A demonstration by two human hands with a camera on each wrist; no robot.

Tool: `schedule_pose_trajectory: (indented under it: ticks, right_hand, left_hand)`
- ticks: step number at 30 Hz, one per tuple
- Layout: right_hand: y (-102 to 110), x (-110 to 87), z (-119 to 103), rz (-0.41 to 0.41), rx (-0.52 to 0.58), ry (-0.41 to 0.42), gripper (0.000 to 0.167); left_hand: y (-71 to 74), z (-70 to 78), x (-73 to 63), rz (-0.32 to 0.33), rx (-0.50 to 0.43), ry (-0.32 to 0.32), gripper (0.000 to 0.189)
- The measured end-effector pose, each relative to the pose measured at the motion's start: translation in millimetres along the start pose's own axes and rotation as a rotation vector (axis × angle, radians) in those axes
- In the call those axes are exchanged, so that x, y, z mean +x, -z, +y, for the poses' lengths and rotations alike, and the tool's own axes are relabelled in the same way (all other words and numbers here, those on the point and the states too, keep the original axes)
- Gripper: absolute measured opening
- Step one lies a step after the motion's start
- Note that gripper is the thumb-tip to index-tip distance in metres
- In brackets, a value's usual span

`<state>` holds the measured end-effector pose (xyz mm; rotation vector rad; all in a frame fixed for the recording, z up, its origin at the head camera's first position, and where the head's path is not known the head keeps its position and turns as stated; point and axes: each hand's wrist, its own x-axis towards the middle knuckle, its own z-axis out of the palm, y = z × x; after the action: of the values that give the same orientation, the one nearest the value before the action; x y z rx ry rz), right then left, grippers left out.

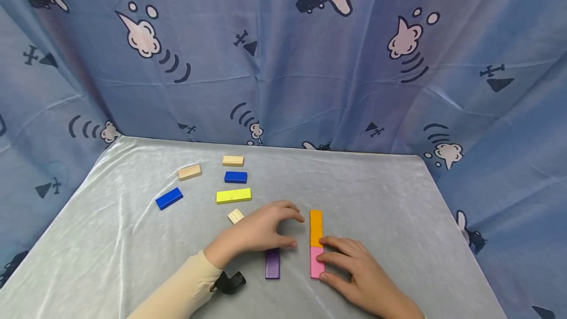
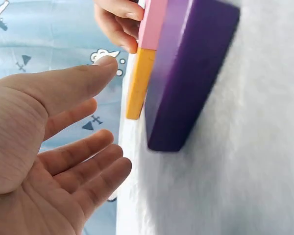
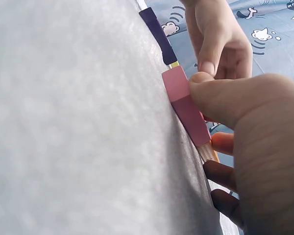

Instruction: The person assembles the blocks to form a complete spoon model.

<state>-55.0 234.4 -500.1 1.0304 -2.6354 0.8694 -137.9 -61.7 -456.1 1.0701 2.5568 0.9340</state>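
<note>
The right hand (image 1: 359,272) is resting its fingertips against the pink block (image 1: 315,269), which is lying at those fingertips, on the side toward the left hand (image 1: 266,230). The right hand's fingers are spreading loosely and bending a little: the thumb is touching near the block's end closest to the person, and the middle fingertip is overlapping its edge. The hand is touching the block rather than wrapping around it. Just ahead of the right index fingertip, the orange block (image 1: 316,225) is lying end to end with the pink block, forming one straight row.

The left hand is hovering with its thumb and fingers well parted, and it is holding nothing. Its fingertips are pointing toward the orange block, with a gap lying between them. Below the left thumb, the purple block (image 1: 272,265) is extending from under the hand toward the person, its far end being hidden in the head view.

Just past the back of the left hand, a small grooved wooden block (image 1: 236,215) is showing partly. Beyond that hand, a yellow block (image 1: 233,196) and a blue block (image 1: 236,177) are lying farther off, while another blue rectangle (image 1: 169,198) is lying well to its left.
</note>
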Motion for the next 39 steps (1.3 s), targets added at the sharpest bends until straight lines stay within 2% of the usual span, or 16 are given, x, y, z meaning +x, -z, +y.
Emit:
schedule_pose_trajectory:
  ticks: [5, 11, 21, 28, 36, 39]
  right_hand:
    - [0, 1.0, -1, -0.015, -0.004, -0.035, 0.031]
    - [1, 2.3, -1, -0.035, 0.001, -0.068, 0.031]
    - [0, 3.4, 0, -0.021, -0.004, -0.035, 0.031]
    - [0, 1.3, 0, -0.017, -0.005, -0.035, 0.031]
    - [0, 2.4, 2, 0.006, -0.003, 0.000, 0.032]
    - [0, 2.6, 1, -0.010, 0.001, -0.020, 0.031]
  left_hand:
    - [10.1, 0.0, -16.3, 0.037, -0.011, -0.016, 0.045]
    - [17.6, 2.2, -32.7, 0.053, -0.027, 0.011, 0.044]
    - [12.6, -3.2, -56.4, 0.087, -0.038, 0.008, 0.042]
    - [12.5, -1.5, -67.0, 0.059, -0.087, 0.053, 0.043]
    - [5.9, 0.8, -75.3, 0.038, -0.120, 0.029, 0.042]
    - [1.5, 0.7, -78.8, 0.024, -0.131, 0.043, 0.041]
